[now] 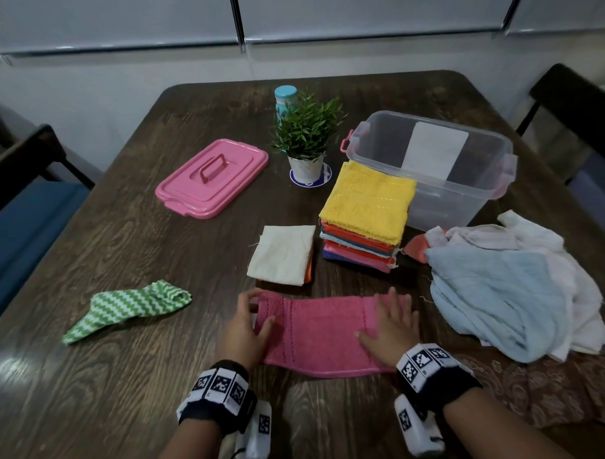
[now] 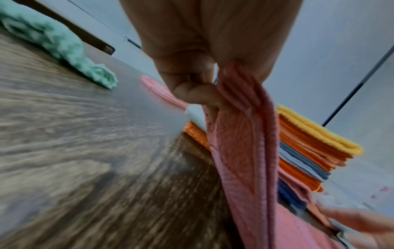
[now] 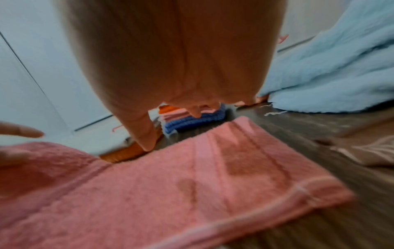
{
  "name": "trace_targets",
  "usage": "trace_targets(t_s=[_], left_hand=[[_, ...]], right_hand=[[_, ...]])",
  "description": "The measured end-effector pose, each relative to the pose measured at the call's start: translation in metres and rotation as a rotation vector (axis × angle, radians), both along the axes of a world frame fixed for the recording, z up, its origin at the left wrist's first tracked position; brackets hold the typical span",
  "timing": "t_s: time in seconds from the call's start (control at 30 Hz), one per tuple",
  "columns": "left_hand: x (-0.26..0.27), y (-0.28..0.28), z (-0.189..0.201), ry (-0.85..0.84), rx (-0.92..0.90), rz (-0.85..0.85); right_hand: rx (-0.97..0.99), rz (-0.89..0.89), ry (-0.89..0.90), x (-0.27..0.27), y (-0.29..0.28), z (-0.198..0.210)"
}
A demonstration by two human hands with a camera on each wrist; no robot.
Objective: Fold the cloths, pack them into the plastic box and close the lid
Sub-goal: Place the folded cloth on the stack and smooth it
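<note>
While the right hand (image 1: 390,326) lies flat with straight fingers on the right end of the pink cloth (image 1: 318,335), the left hand (image 1: 244,329) pinches the cloth's left end between thumb and fingers, and the left wrist view shows that end lifted off the tabletop (image 1: 151,251) and gathered in the grip. The cloth itself lies as a long band across the near edge, between the two hands. Behind it sits a small folded pile with a cream cloth (image 1: 281,254) on top (an orange layer peeps out beneath), and just to its right stands a taller stack of folded cloths (image 1: 363,237) topped by a yellow one, touching the front wall of the clear plastic box (image 1: 464,203). The box stands open, and its pink lid (image 1: 212,177) lies well apart to the left, handle up. A heap of unfolded cloths (image 1: 502,287), pale blue and white, lies at the right, and a crumpled green zigzag cloth (image 1: 125,312) lies at the left. A potted plant (image 1: 306,136) stands between lid and box with a blue-capped bottle (image 1: 285,97) just behind.
</note>
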State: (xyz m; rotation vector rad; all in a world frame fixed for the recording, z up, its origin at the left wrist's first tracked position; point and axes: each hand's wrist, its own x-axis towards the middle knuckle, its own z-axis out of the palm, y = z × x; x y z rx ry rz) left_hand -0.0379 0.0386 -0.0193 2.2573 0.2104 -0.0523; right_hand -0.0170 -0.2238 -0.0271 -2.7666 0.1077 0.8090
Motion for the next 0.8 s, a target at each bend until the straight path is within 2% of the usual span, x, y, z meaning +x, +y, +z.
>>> trace_targets(t_s=[0.1, 0.17, 0.27, 0.33, 0.4, 0.47, 0.5, 0.53, 0.6, 0.7, 0.8], left_hand=[[-0.001, -0.008, 0.007, -0.030, -0.014, 0.017], [-0.001, -0.017, 0.015, -0.049, -0.060, 0.012], [-0.002, -0.039, 0.024, -0.088, -0.158, -0.087], [-0.004, -0.055, 0.025, -0.060, -0.215, -0.244], [-0.007, -0.069, 0.030, 0.071, -0.300, -0.406], [-0.005, -0.074, 0.032, 0.185, -0.375, -0.471], [-0.003, -0.075, 0.032, 0.189, -0.382, -0.472], [0.000, -0.074, 0.032, 0.174, -0.365, -0.459], [0.009, -0.071, 0.028, 0.104, -0.217, -0.414], [0.031, -0.068, 0.016, 0.002, -0.040, -0.375], [0.053, -0.071, 0.010, 0.088, -0.028, -0.476]], right_hand=[[0.290, 0.003, -0.036, 0.003, 0.012, 0.019], [0.496, -0.029, 0.033, 0.004, 0.022, 0.029], [0.827, -0.257, 0.278, 0.003, 0.040, 0.040], [0.969, -0.415, 0.422, 0.005, 0.048, 0.039], [0.980, -0.477, 0.439, 0.011, 0.050, 0.034], [0.928, -0.489, 0.327, 0.019, 0.039, 0.008], [0.916, -0.502, 0.256, 0.022, 0.033, -0.001], [0.888, -0.520, 0.204, 0.023, 0.028, -0.005], [0.819, -0.499, 0.133, 0.016, 0.025, 0.016], [0.739, -0.356, 0.091, 0.012, 0.023, 0.030], [0.690, -0.198, -0.008, 0.008, 0.023, 0.040]])
